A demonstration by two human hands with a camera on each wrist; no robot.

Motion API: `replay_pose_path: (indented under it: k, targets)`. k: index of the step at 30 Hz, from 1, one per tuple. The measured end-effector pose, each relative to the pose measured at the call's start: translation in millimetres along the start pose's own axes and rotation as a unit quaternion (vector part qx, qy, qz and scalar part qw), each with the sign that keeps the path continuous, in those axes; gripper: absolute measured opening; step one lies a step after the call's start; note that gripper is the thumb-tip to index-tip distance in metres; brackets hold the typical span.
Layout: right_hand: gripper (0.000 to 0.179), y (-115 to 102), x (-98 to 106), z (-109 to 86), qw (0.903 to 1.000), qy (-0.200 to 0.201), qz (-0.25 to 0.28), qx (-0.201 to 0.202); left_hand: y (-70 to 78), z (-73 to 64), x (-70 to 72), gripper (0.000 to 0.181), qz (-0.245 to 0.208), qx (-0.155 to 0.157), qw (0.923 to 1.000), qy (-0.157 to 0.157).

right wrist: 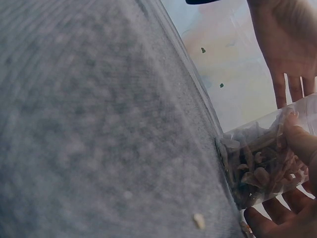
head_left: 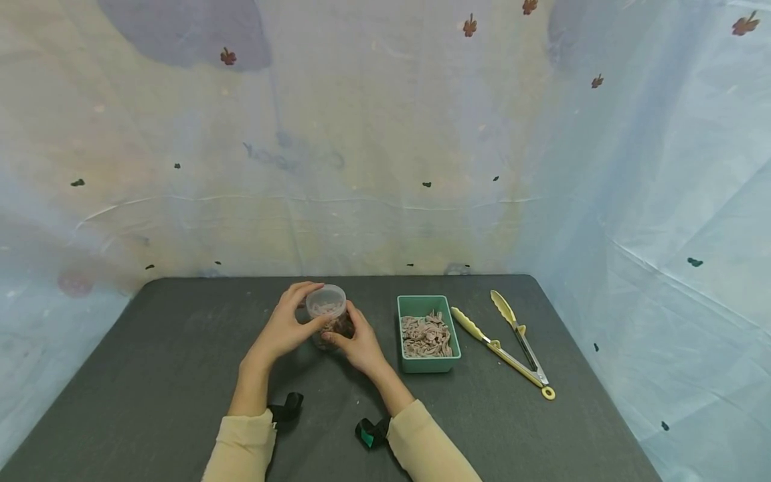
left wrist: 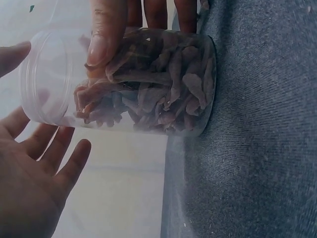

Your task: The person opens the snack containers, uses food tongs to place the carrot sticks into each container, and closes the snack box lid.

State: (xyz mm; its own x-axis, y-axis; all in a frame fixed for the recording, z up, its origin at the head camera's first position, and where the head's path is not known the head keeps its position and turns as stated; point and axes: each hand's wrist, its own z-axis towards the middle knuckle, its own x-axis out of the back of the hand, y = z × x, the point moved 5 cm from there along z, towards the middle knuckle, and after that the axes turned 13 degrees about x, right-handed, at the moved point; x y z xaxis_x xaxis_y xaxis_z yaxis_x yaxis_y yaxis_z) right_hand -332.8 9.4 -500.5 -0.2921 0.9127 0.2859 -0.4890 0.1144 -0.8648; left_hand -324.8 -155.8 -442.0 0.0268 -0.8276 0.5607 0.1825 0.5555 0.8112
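A clear plastic jar (left wrist: 148, 94) of brownish dried strips stands upright on the dark table, left of the green tub in the head view. Its translucent lid (head_left: 326, 300) is on top. My left hand (head_left: 292, 326) holds the lid, fingers behind and thumb in front. Lower down, my right hand (head_left: 360, 345) grips the jar's body. In the left wrist view the right thumb (left wrist: 104, 39) lies across the jar wall, and the left fingers (left wrist: 59, 148) reach behind the lid.
A green rectangular tub (head_left: 429, 365) holding a heap of pale brown strips (head_left: 426, 336) is right of the jar. Spread tongs (head_left: 517, 362) with yellow tips lie beside it. A small pale crumb (right wrist: 199, 221) rests on the cloth. Patterned plastic sheeting (head_left: 361, 134) hangs behind the table.
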Motion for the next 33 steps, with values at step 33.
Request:
replay_pose_path:
  k: [33]
  targets:
    - [0.077, -5.2, 1.1, -0.4, 0.9999, 0.005, 0.003, 0.014, 0.4, -2.0, -2.1, 0.062, 0.003, -0.001, 0.9999, -0.017]
